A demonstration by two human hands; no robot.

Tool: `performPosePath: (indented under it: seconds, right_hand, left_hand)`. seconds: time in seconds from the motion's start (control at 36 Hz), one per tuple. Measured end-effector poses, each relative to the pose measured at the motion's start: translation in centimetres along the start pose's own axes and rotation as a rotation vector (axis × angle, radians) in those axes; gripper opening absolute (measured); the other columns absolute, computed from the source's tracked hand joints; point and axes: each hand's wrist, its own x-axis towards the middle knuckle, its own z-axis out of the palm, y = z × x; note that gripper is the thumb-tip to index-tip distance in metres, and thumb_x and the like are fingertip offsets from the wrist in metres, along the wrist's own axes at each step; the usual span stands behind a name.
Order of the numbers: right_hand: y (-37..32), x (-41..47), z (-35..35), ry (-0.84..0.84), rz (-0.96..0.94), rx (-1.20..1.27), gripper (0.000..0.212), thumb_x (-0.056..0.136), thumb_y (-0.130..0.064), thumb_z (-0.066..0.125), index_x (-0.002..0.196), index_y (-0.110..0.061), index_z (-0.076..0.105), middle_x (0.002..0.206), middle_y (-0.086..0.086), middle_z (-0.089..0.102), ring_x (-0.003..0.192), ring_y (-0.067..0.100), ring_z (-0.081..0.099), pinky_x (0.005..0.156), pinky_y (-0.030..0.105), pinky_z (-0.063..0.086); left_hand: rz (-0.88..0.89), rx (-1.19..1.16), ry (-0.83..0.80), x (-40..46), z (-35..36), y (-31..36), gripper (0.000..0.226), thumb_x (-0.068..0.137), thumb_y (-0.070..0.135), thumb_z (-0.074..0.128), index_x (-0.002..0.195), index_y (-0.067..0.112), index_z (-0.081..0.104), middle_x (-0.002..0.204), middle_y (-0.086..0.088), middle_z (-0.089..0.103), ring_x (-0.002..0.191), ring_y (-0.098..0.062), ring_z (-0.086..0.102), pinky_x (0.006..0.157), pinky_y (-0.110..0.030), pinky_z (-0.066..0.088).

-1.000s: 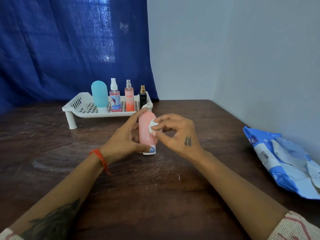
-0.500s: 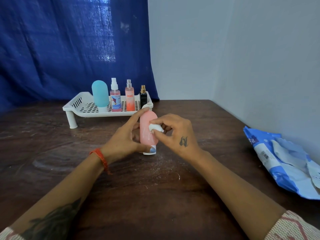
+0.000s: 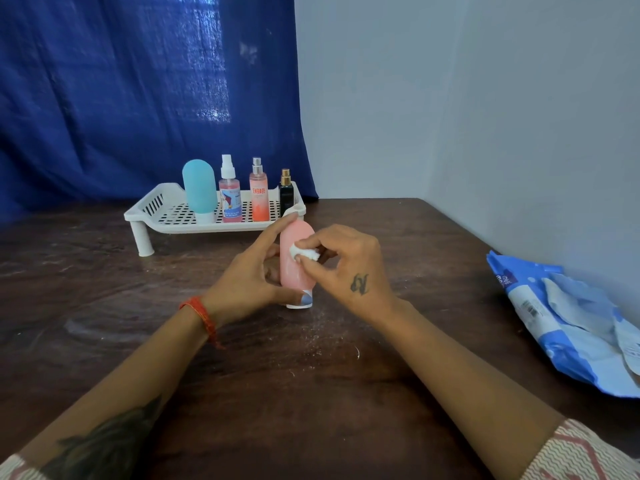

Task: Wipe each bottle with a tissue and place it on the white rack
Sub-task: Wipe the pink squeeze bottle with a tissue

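L hand (image 3: 249, 275) holds pink bottle (image 3: 294, 265); R hand (image 3: 349, 268) pinches tissue (image 3: 302, 252).

Two bare forearms reach in from the lower edge, each ending in a patterned sleeve (image 3: 575, 455) — cream cloth with thin zigzag lines and reddish bands. An orange-red thread bracelet (image 3: 199, 315) circles the left wrist, a loose end trailing from it. A large dark tattoo (image 3: 104, 441) covers the left forearm near the elbow; a small dark tattoo (image 3: 359, 284) marks the back of the right hand (image 3: 349, 271). The left hand (image 3: 249, 282) shows a pale blue painted thumbnail (image 3: 306, 299).
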Motion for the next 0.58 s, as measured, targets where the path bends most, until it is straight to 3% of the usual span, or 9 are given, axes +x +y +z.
performPosePath:
  seconds: [0.14,0.28,0.44,0.58]
  right_hand:
    - [0.8,-0.3,-0.7,0.006,0.03,0.02,0.016,0.072,-0.012,0.078,0.087,-0.009,0.074,0.082,0.003,0.07,0.072,0.001,0.057,0.064,0.01,0.049]
    - [1.1,-0.1,0.0,0.064,0.069,-0.043,0.018,0.073,-0.013,0.078,0.089,-0.007,0.072,0.086,0.006,0.068,0.074,0.004,0.056,0.063,0.01,0.047]
    - [0.2,-0.1,0.0,0.011,-0.012,0.011,0.017,0.073,-0.009,0.076,0.089,-0.005,0.073,0.089,0.008,0.068,0.078,0.009,0.061,0.065,0.016,0.052]
    - [0.6,-0.2,-0.8,-0.02,0.003,0.045,0.015,0.07,-0.008,0.078,0.085,-0.008,0.074,0.082,0.004,0.069,0.072,0.003,0.057,0.062,0.012,0.049]
  left_hand:
    - [-0.026,0.03,-0.012,0.0,0.0,0.1,0.107,0.06,0.006,0.086,0.133,0.055,0.025,0.145,0.004,0.039,0.125,-0.02,0.05,0.093,-0.036,0.052]
    - [-0.044,0.046,-0.01,0.1,-0.1,0.1,0.109,0.039,0.038,0.085,0.127,0.062,0.026,0.145,0.005,0.039,0.125,-0.02,0.049,0.095,-0.045,0.051]
    - [-0.028,0.043,-0.015,0.1,-0.2,-0.1,0.112,0.043,0.032,0.087,0.134,0.056,0.026,0.141,0.004,0.045,0.124,-0.019,0.051,0.094,-0.043,0.052]
    - [-0.023,0.058,-0.008,0.1,-0.1,-0.1,0.109,0.059,0.006,0.086,0.136,0.052,0.023,0.144,0.003,0.04,0.125,-0.018,0.049,0.093,-0.038,0.052]
